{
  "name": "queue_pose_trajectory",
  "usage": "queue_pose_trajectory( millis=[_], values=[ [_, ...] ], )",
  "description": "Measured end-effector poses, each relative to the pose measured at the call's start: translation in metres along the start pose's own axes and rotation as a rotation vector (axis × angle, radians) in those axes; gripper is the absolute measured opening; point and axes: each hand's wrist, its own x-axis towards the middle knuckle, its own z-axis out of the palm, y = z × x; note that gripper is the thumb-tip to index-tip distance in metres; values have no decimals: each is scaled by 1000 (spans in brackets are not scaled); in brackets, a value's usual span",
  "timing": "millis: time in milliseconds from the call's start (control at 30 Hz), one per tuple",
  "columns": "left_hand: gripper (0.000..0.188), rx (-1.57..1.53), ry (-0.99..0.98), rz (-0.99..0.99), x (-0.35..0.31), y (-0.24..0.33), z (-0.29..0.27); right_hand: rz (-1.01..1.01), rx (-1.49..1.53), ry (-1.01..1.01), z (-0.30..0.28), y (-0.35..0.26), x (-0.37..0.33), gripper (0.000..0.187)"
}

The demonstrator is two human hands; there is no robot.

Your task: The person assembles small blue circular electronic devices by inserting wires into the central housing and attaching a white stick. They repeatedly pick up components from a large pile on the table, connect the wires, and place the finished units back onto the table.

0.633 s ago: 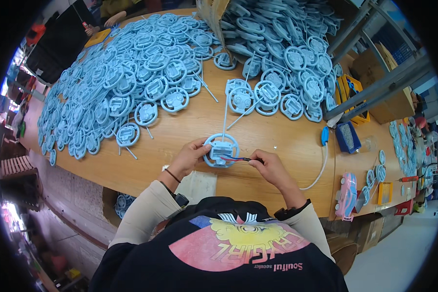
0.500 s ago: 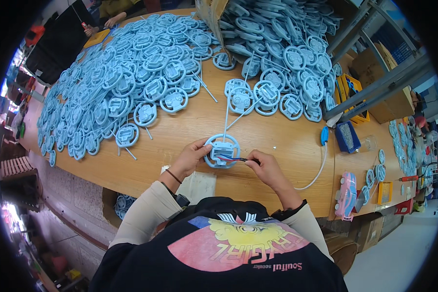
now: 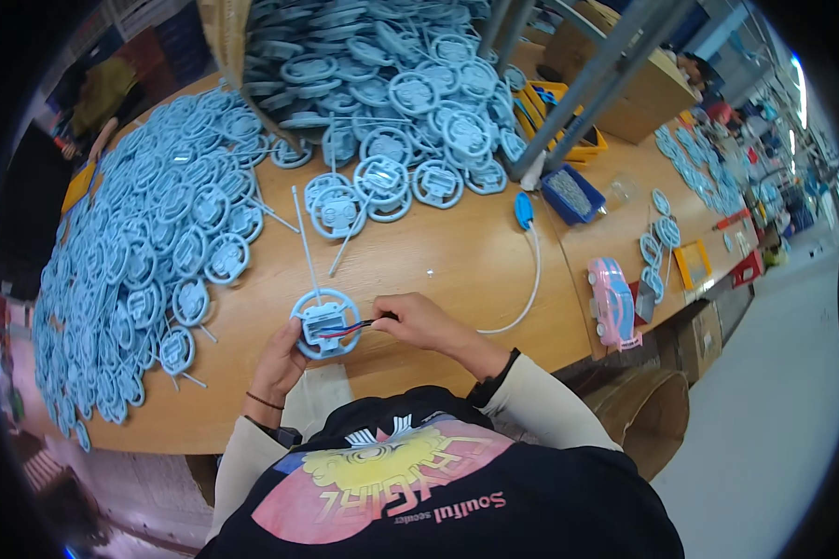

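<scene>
A light blue toy steering wheel (image 3: 349, 309) with a long thin stem stands over the near table edge, its hollow battery-box-like middle facing up. My left hand (image 3: 278, 365) grips its left rim, thumb on top. From the wheel's middle a few thin red, blue and dark wires (image 3: 352, 328) run to the right. My right hand (image 3: 412, 320) pinches their black end between thumb and fingers; whether a small tool is in there too, I cannot make out. Just beyond lie several more such wheels (image 3: 336, 211).
A large heap of light blue wheels (image 3: 140, 252) covers the left side, and another spills from a carton (image 3: 226, 47). To the right are a blue bin of small metal parts (image 3: 573, 194), a white cable with a blue end (image 3: 524, 211), a pink and blue toy car (image 3: 613, 303) and metal posts (image 3: 597, 79).
The view has swung to the right, so the table's things sit further left in it. Both hands keep hold of the wheel and the wires.
</scene>
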Motion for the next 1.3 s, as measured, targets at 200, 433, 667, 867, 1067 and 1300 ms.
queue_pose_trajectory(
  millis=[200, 433, 667, 867, 1067, 1300],
  values=[
    [44, -159, -51, -2, -1, -11, 6, 27, 5, 0, 11, 1, -3, 15],
    [42, -20, -6, -25, 5, -16, -9, -8, -58, 54, 29, 25, -2, 13],
    [33, 495, 287, 357, -1, 70, -103, 290, -128, 365, -20, 44, -6, 17],
    [31, 89, 537, 823, -29, 257, -211, 357, -173, 997, -116, 110, -6, 19],
    [40, 524, 677, 778, -28, 333, -306, 606, -441, 1075, -150, 156, -23, 16],
    [46, 344, 1093, 481, -7, 327, -314, 479, -829, 752, -125, 164, -20, 25]
  ],
)
